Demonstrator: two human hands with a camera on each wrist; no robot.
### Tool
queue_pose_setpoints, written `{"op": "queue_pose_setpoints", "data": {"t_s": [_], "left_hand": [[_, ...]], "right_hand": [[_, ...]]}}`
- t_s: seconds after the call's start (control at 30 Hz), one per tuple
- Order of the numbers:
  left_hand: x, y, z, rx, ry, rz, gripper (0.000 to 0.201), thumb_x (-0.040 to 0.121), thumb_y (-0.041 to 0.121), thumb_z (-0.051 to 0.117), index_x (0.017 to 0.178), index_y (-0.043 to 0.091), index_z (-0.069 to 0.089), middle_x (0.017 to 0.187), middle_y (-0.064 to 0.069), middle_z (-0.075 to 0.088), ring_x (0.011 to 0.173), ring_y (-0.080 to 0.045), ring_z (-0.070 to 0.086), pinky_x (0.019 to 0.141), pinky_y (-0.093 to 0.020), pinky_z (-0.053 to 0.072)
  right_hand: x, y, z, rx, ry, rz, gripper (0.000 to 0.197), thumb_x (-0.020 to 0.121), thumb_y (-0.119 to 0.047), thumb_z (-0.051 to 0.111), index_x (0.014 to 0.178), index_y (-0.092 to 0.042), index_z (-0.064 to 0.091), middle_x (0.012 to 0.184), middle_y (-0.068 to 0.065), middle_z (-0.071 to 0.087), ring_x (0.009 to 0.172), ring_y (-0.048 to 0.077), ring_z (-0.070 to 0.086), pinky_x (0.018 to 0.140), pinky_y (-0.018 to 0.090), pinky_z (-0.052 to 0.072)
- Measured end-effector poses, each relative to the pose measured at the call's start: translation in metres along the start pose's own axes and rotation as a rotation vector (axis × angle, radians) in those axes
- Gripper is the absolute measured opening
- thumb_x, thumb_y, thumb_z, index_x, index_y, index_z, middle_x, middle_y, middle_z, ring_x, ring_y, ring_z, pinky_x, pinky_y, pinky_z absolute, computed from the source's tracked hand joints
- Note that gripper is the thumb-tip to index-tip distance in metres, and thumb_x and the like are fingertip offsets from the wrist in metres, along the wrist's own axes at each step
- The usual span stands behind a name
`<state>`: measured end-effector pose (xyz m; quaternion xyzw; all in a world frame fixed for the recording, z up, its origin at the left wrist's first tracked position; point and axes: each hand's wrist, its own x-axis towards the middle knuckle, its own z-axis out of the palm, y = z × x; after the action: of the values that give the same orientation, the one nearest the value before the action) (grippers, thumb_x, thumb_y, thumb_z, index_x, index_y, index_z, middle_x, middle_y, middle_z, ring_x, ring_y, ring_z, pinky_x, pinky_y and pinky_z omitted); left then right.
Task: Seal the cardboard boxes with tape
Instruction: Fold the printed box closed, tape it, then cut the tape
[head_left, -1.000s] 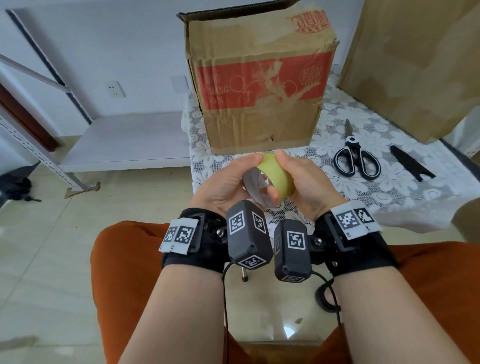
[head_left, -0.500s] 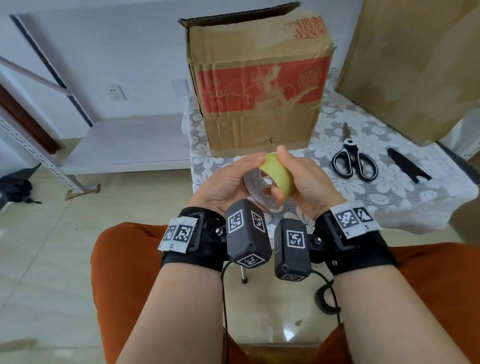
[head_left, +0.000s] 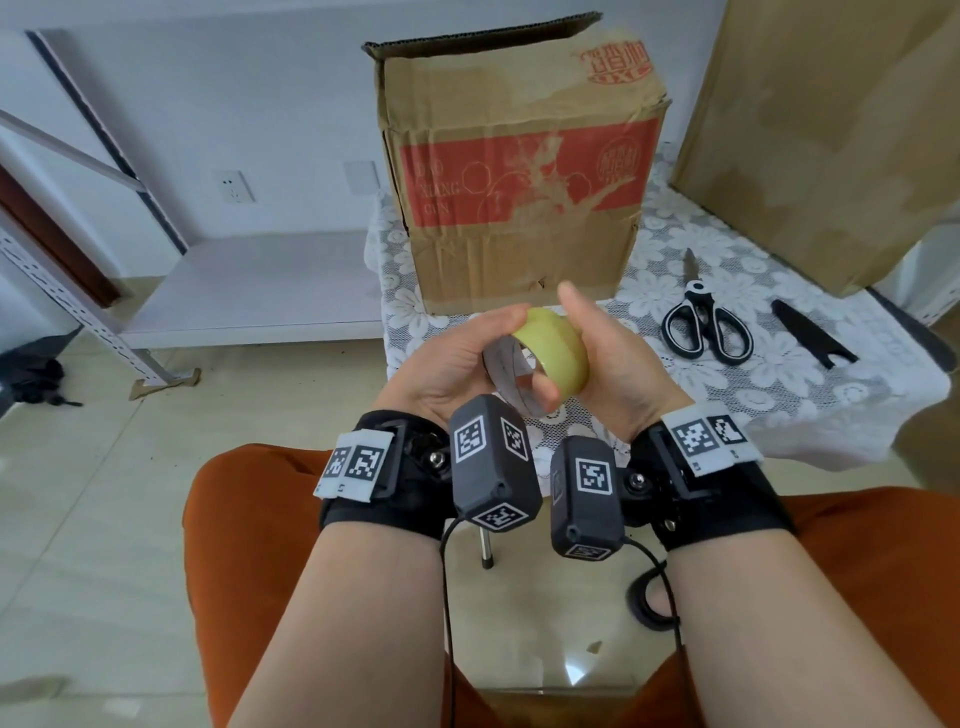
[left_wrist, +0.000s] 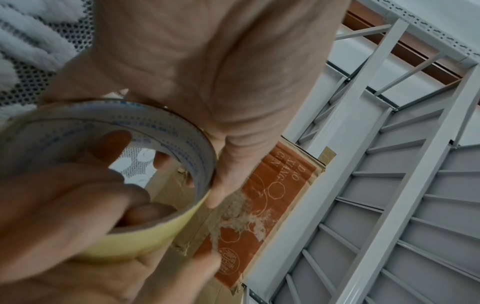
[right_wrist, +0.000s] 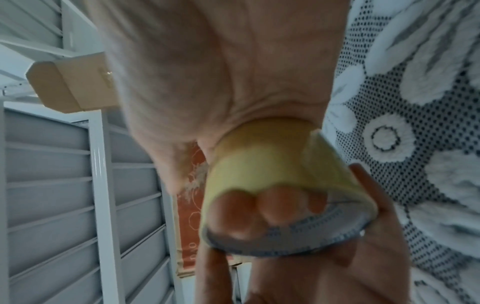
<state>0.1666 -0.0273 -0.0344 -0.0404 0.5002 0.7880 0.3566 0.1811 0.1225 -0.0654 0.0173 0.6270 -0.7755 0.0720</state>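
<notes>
Holding the tape (head_left: 551, 353) between both hands, I see a pale yellow roll with a grey-white core printed with small blue marks. My left hand (head_left: 447, 364) cups it from the left, thumb tip on the roll's top edge, the other fingers curled beneath. My right hand (head_left: 610, 358) grips it from the right, fingers (right_wrist: 262, 207) hooked through the core and palm against the yellow outside, thumb raised clear above. The roll sits above the near edge of the lace cloth (head_left: 810, 395), just short of the box (head_left: 519, 171). That box stands upright beyond my fingertips, brown with a red band, a top flap raised; I cannot tell what is inside. Scissors (head_left: 704, 322) lie on the cloth, right of my right hand.
</notes>
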Motion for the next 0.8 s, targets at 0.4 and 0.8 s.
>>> {"op": "queue_pose_setpoints", "data": {"t_s": [0.4,0.8], "left_hand": [[0.003,-0.003,-0.005,0.019,-0.043,-0.019,0.024,0.101,0.025,0.048,0.109,0.006,0.060,0.080,-0.014,0.071,0.060,-0.020,0.064,0.058,-0.028,0.052],[0.006,-0.006,-0.008,-0.060,-0.018,-0.031,0.027,0.098,0.024,0.051,0.096,0.003,0.068,0.089,-0.017,0.064,0.071,-0.023,0.061,0.058,-0.025,0.049]], "right_hand": [[0.000,0.004,0.003,0.018,-0.031,0.035,0.056,0.086,-0.054,0.052,0.103,-0.002,0.065,0.080,0.007,0.066,0.073,0.015,0.061,0.073,0.031,0.047],[-0.001,0.004,0.012,-0.104,0.060,0.031,0.032,0.088,-0.038,0.061,0.094,-0.007,0.067,0.059,0.001,0.064,0.050,0.011,0.057,0.061,0.030,0.047]]}}
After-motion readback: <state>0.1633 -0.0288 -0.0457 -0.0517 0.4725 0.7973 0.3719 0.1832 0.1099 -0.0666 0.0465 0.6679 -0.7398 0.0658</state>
